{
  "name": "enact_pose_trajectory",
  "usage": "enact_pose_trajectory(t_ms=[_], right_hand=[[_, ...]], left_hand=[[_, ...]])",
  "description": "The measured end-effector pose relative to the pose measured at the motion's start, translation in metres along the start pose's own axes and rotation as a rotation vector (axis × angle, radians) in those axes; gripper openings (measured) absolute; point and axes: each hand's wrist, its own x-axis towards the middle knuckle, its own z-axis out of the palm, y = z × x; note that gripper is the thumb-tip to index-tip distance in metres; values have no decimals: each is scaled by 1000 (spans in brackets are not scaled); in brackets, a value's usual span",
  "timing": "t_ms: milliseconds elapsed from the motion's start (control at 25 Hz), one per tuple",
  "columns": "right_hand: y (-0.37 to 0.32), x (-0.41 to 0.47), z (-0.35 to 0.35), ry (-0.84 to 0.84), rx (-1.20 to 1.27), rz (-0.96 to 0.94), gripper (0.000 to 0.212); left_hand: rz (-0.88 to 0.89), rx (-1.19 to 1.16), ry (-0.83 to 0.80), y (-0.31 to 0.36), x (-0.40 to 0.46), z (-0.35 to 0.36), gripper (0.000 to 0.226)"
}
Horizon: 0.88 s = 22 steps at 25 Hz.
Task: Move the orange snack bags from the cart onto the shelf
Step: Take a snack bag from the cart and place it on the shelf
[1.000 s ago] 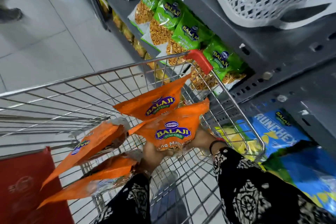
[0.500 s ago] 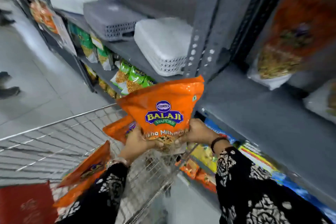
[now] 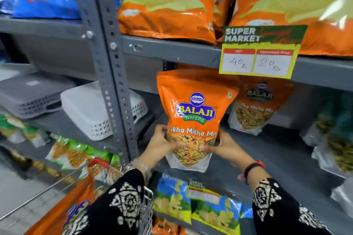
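I hold an orange Balaji Tikha Mitha Mix bag (image 3: 194,112) upright over the front of the grey shelf (image 3: 271,160). My left hand (image 3: 162,144) grips its lower left side and my right hand (image 3: 222,145) grips its lower right side. Another bag of the same kind (image 3: 256,107) stands on the shelf behind and to the right. At the bottom left, the wire cart (image 3: 147,206) carries more orange bags (image 3: 63,210), partly hidden by my left sleeve.
A yellow price sign (image 3: 257,59) hangs from the shelf above, just right of the held bag's top. Large orange chip bags (image 3: 168,4) fill that upper shelf. A grey perforated upright (image 3: 112,74) stands left of the bag, with white baskets (image 3: 89,108) beyond it. Green-filled bags (image 3: 338,139) stand at the right.
I have lifted the orange bag out of the cart and brought it up and right to the shelf. My view has turned from the cart to the shelf.
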Motion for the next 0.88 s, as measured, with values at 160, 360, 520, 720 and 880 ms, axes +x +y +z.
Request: enact_pose_trajectory(t_ms=[160, 360, 520, 720, 880], right_hand=[[20, 57, -27, 178, 2, 6, 52], [34, 119, -46, 272, -195, 18, 63], [50, 128, -45, 313, -146, 25, 63], [52, 118, -35, 394, -8, -48, 64], [63, 78, 8, 685, 79, -94, 59]], left_hand=[[5, -3, -39, 0, 80, 30, 56], [39, -42, -23, -8, 146, 48, 57], [89, -64, -26, -23, 158, 61, 57], [163, -91, 3, -27, 140, 62, 62], [86, -28, 146, -51, 75, 43, 59]])
